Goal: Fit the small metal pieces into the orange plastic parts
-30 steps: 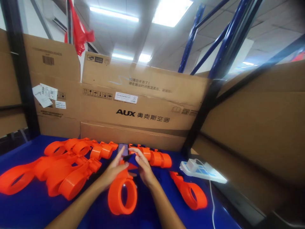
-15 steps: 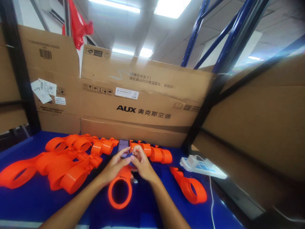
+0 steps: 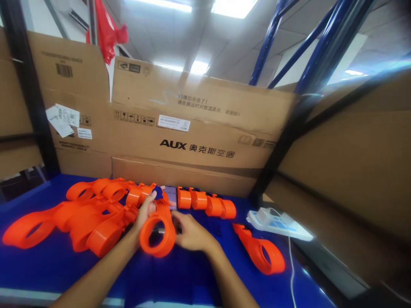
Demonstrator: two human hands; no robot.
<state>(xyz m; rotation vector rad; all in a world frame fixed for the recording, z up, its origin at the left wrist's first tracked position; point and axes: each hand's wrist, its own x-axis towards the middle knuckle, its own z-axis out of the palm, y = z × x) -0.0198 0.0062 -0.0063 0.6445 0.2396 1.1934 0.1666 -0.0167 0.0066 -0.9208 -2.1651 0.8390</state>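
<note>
My left hand (image 3: pixel 145 210) grips an orange plastic ring-shaped part (image 3: pixel 158 229) and holds it tilted up off the blue table (image 3: pixel 192 273). A small dark blue piece (image 3: pixel 157 192) sits at its fingertips on the part's narrow end. My right hand (image 3: pixel 190 231) rests on the table just right of the ring, fingers curled around a small dark object that is mostly hidden. A phone (image 3: pixel 172 197) lies flat behind the hands.
A pile of the same orange parts (image 3: pixel 86 214) lies at the left. A row of orange cylinders (image 3: pixel 207 203) sits behind, and one single orange part (image 3: pixel 261 252) at the right. A white power strip (image 3: pixel 278 224) with cable lies far right. Cardboard boxes (image 3: pixel 199 141) wall the back.
My left hand has lifted the orange ring part off the table and tilted it up. My right hand has dropped from the part's top end down to the table beside the ring.
</note>
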